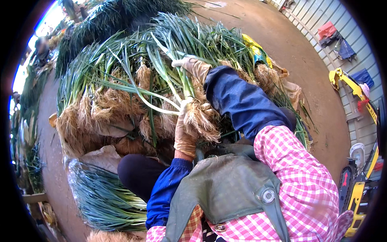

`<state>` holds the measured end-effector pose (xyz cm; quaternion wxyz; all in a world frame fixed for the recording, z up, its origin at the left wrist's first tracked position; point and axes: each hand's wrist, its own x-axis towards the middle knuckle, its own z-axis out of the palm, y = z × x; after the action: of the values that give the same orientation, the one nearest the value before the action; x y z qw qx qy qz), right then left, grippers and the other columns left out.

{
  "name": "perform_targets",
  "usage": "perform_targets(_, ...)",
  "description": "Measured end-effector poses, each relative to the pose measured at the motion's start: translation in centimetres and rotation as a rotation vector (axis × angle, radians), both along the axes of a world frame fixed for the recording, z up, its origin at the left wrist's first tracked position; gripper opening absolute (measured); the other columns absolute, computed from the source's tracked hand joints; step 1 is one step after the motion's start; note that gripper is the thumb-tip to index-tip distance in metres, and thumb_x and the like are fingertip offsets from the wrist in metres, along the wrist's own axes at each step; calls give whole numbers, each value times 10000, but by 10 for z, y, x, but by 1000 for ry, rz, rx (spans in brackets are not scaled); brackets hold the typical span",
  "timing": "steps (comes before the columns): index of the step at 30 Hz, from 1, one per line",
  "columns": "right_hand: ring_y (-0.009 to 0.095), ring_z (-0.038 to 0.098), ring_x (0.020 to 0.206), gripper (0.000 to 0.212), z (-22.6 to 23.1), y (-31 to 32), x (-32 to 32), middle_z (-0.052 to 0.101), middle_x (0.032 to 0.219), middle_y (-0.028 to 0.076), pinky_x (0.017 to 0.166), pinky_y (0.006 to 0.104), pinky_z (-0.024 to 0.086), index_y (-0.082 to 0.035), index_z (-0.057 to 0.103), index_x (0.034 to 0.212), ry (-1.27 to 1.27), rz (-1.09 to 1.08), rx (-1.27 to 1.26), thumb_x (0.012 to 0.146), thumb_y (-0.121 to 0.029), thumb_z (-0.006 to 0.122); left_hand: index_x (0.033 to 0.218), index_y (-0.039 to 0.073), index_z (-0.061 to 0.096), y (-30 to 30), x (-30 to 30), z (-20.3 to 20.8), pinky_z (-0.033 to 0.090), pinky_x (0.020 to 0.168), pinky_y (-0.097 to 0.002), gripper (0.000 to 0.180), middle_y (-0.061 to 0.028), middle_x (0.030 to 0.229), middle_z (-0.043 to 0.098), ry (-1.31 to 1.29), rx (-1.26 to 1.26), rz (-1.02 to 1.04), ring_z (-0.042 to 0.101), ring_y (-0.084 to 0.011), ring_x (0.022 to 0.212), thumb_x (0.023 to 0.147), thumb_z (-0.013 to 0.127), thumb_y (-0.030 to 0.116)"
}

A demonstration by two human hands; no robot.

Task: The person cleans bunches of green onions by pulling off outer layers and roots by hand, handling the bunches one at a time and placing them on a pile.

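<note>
A small bunch of green onions (188, 85), with white stems and a tangle of tan roots, is between my two hands in front of my apron. My gloved left hand (184, 135) closes around its root end, and one onion bends out to the left from there. Higher up, my gloved right hand (194, 68) is closed on the green stalks, its fingertips partly hidden by leaves. Just beyond lies a broad heap of green onions (109, 72), roots toward me and leaves pointing away.
Below left, a trimmed bundle of green onions (105, 193) lies by my knee. A darker green pile (100, 28) stands behind the heap. A yellow bag (257, 50) is tucked into the heap's right side. Yellow machinery (363, 181) stands at right by a metal wall (318, 16).
</note>
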<state>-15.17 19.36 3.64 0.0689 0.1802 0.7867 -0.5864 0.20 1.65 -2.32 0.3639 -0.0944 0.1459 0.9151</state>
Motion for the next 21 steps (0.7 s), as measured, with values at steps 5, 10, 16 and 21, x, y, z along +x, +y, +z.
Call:
perform_targets(5,193,569,567,425,-21,18,7,595,661,75,567,336,463,-22,638,825,307,-24,320,791,-444,680,1184,-37,546,7,1,3,534,576,-283,382,-100,892,635,85,-130,-7,615,-169,685,859,614,153)
perform_targets(10,156,634,766,315,-10,4,29,674,866,93,737,283,500,-22,642,988,238,62,-458,840,-299,659,1176,-57,545,-8,6,20,530,558,-272,370,-77,832,626,126,-63,10,591,-147,628,871,572,149)
perform_targets(16,237,582,748,429,-32,12,36,625,811,125,683,360,443,-11,608,945,397,-245,220,783,-399,690,1152,-29,549,-1,10,22,535,589,-293,336,-87,810,626,105,-28,-17,603,-182,641,873,563,156)
perform_targets(21,137,577,575,263,-12,-19,63,661,721,78,533,304,448,-34,624,784,444,-139,-52,853,-289,617,1114,-14,567,-7,4,4,540,656,-326,293,-90,891,637,46,-22,129,624,-201,744,874,575,154)
